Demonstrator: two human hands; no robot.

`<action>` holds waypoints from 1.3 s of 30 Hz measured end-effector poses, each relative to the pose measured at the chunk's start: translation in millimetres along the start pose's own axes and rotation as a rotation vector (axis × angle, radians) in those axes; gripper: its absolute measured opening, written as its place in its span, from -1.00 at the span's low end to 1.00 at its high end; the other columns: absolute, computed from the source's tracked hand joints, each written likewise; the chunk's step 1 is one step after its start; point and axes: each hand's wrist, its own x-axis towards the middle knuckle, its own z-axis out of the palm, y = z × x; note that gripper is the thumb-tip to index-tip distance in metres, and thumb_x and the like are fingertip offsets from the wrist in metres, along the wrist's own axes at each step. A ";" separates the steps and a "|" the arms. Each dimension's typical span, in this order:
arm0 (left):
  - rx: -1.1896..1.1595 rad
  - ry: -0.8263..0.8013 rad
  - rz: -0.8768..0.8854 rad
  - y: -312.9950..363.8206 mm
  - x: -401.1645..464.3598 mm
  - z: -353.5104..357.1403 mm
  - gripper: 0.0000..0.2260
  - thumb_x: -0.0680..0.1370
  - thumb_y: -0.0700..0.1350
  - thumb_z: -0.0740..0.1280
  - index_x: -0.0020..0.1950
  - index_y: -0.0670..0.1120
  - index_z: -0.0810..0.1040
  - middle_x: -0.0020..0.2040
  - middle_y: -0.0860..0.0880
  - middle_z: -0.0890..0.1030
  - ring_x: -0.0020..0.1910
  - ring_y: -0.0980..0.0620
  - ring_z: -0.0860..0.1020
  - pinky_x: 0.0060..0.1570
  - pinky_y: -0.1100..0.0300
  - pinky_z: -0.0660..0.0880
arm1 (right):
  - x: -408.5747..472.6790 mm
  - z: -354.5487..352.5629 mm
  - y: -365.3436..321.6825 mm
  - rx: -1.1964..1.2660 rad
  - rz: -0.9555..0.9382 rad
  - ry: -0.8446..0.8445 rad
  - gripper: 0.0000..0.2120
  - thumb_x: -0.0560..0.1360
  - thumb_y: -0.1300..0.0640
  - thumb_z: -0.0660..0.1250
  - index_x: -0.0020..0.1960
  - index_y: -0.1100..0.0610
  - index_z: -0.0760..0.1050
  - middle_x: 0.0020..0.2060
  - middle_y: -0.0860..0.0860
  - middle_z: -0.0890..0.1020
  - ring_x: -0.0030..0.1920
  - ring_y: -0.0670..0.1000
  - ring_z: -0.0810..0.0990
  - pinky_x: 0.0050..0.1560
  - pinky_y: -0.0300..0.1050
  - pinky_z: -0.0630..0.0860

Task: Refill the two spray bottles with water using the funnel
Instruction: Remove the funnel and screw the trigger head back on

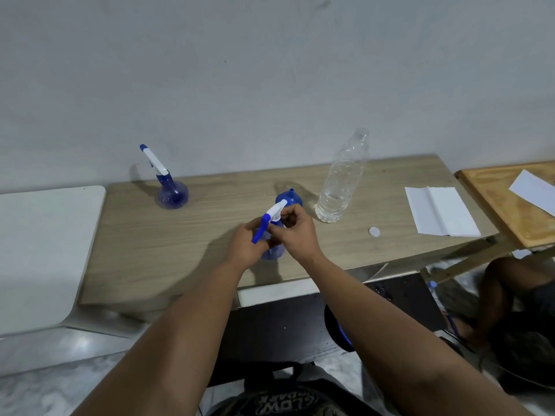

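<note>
A blue spray bottle (272, 253) stands near the middle of the wooden table (186, 250). My left hand (249, 247) grips its body. My right hand (295, 232) pinches its white and blue spray head (271, 216) at the neck. A blue funnel (290, 199) lies upside down just behind my hands. A second blue spray bottle (172, 192), head on, stands at the back left. To the right of the funnel stands a clear, uncapped water bottle (341, 187), holding a little water at the bottom.
A white bottle cap (374, 232) lies right of the water bottle. Folded white paper (438, 210) lies at the table's right end. A white surface (45, 244) adjoins on the left, an orange board (507, 205) with paper on the right. A person's leg (507, 283) shows lower right.
</note>
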 end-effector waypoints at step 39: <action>-0.064 -0.052 -0.044 -6.0 -7.8 -3.3 -0.75 0.39 -0.10 0.59 -0.02 0.04 0.61 -0.31 0.15 0.58 -0.31 0.13 0.50 -0.32 0.39 0.40 | 2.4 -10.5 4.1 -0.096 -0.036 -0.072 -0.70 0.40 0.23 0.62 -0.04 0.17 0.51 -0.11 0.18 0.67 -0.07 0.05 0.68 0.02 -0.01 0.65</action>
